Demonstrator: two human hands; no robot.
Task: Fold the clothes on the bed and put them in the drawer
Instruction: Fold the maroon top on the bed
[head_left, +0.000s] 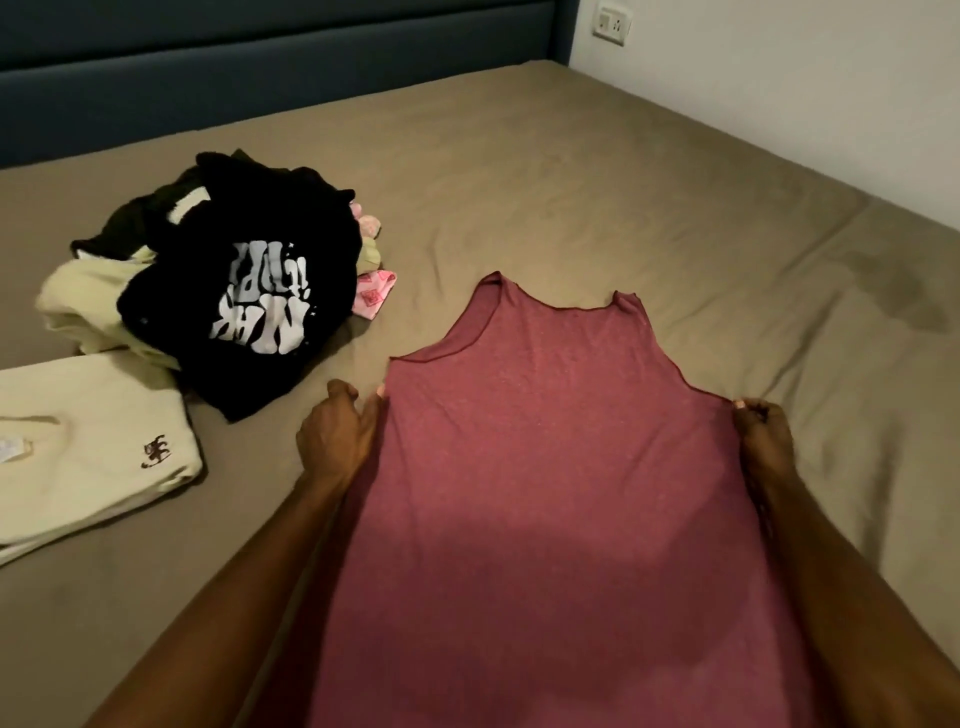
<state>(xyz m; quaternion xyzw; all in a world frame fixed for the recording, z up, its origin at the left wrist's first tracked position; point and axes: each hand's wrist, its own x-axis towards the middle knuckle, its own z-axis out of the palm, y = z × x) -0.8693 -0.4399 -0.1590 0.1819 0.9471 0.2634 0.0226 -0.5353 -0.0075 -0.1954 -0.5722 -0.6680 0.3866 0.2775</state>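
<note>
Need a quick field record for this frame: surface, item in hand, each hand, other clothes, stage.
surface: bed with a taupe sheet
item in hand: red tank top, spread flat, straps pointing away from the person
left hand: grips the top's left edge below the armhole
right hand: pinches the top's right edge below the armhole
folded item: cream shirt, at the left edge
unfolded pile: black printed shirt on top, pale green and pink clothes under it
stage: top laid out, not yet folded; no drawer in view
</note>
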